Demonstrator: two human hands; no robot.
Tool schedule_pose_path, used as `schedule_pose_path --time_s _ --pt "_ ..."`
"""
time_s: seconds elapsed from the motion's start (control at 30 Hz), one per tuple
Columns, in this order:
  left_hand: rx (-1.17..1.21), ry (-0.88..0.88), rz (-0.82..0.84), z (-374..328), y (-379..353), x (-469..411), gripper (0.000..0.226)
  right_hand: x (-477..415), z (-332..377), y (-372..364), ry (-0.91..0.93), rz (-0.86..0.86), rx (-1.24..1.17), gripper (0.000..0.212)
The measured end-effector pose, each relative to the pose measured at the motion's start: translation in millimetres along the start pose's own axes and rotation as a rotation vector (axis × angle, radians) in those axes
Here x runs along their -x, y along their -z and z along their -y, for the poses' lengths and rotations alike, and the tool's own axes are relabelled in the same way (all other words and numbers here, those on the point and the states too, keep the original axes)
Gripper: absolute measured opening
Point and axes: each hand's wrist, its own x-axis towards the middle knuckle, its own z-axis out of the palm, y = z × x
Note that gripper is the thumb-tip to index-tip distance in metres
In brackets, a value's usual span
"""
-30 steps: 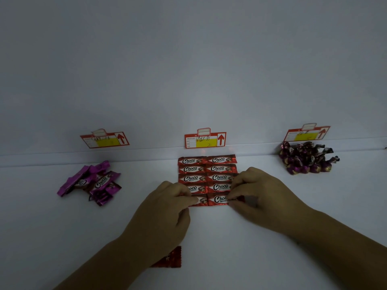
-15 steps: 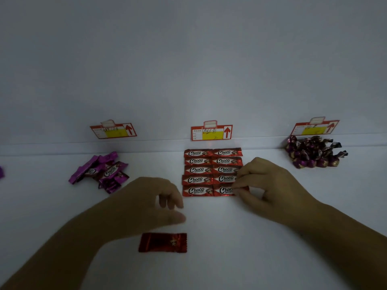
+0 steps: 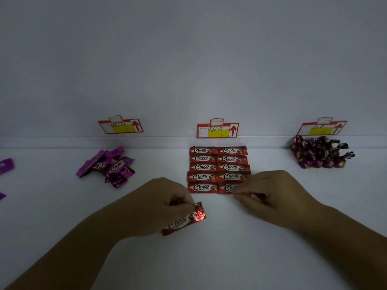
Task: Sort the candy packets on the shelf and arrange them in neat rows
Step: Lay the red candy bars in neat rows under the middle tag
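My left hand is curled round a loose red packet, thumb and fingertips pinching it near its crimped end. It is a flat, oblong foil wrapper, glossy enough to throw a bright glint at the end, with "Choco" in white script along it. It sits tilted, its far end up to the right, just in front of the red block and not touching it.

That block is ten of the same shiny packets laid flat in two columns of five, long sides touching, back row near the rear lip of the shelf. My right hand pinches the right end of the front-right packet between thumb and forefinger; the hand covers that end and part of the lettering.

The shelf is a smooth, matt white surface. To the left lies a loose heap of purple packets, flat foil like the red ones, overlapping at odd angles. Two more purple pieces show at the left edge, cut off by the frame. To the right, well apart, is a pile of twist-wrapped sweets, rounded and crinkly in dark purple foil.

Three paper price tags, red-bordered with yellow panels and arrows, stand on the back wall: left tag, middle tag, right tag.
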Motion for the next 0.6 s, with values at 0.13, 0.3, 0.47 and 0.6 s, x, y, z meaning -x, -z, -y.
schedule_pose_path --time_s 0.13,0.3,0.47,0.6 --pt "0.349 -0.009 -0.063 -8.5 -7.0 0.0 0.016 -0.5 6.5 -5.3 0.006 0.004 -0.085 0.023" --pt "0.711 0.096 -0.072 -20.3 -12.5 -3.6 0.009 -1.1 22.2 -12.6 -0.026 0.022 -0.275 0.027" --pt "0.607 0.017 -0.148 -19.3 -19.8 -4.2 0.013 -3.5 24.7 -16.6 -0.051 -0.006 -0.298 0.025" --pt "0.502 -0.069 -0.161 -18.0 -22.8 -2.4 0.017 -3.9 24.9 -19.6 0.072 0.005 -0.245 0.026"
